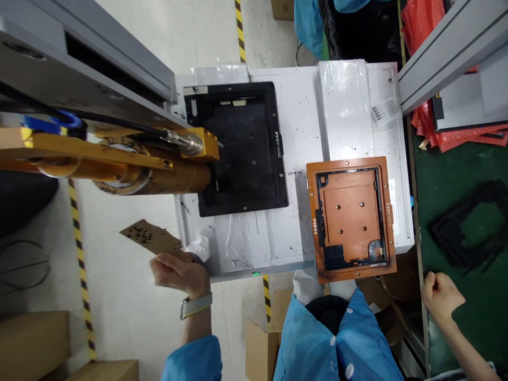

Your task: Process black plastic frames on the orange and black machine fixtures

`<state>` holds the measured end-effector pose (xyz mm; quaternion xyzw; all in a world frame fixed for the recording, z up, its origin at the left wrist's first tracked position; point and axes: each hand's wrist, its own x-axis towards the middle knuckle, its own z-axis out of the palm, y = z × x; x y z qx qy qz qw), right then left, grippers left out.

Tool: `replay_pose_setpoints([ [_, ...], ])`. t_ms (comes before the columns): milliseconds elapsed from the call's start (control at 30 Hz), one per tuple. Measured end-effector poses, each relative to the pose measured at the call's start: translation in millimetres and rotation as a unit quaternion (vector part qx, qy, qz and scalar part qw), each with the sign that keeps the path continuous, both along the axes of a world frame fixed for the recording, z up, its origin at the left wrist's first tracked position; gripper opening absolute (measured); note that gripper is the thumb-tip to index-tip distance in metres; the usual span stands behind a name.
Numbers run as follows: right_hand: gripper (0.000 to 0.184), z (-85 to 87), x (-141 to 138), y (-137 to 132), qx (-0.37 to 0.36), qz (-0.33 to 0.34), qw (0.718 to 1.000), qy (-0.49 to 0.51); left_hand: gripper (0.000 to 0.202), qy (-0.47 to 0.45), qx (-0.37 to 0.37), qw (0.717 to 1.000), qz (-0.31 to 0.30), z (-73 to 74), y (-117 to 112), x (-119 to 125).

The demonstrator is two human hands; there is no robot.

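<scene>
My left hand [180,272], with a watch on its wrist, is closed around a torn piece of brown cardboard [148,236] marked with black smears. It is held beside the left front corner of the white workbench [301,243]. My right hand [442,297] is curled into a fist at the edge of the green table [448,333], and nothing shows in it. On the bench's right part lies an orange-brown fixture tray [351,196] with a black frame set inside. A black fixture tray [244,143] lies farther left, partly under a gold cylinder device [166,169].
Grey metal posts [130,53] rise at both sides of the bench. A crumpled white tissue [199,247] sits by its left edge. Black frames [472,227] and red bubble wrap [472,137] lie on the green table. Cardboard boxes [34,338] stand on the floor.
</scene>
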<state>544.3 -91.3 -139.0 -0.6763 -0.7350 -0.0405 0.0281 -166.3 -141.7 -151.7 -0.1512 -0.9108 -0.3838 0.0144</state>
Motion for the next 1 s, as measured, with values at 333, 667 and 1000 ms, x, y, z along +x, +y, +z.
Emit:
replay_pose_setpoints([
  [333,0.039,1.3,-1.6,-0.4,-0.008,-0.014,1.0,0.006,0.038,0.053,0.04,0.998,0.016,-3.8,0.1,-0.4],
  [667,0.04,6.5,-7.1,0.9,-0.002,0.006,1.0,-0.002,0.035,0.061,0.027,0.998,0.01,0.5,-1.7,-1.0],
  [1000,0.037,0.0,4.6,2.0,0.007,0.023,1.0,0.007,0.037,0.049,-0.004,0.999,0.02,-7.1,-4.1,-1.1],
])
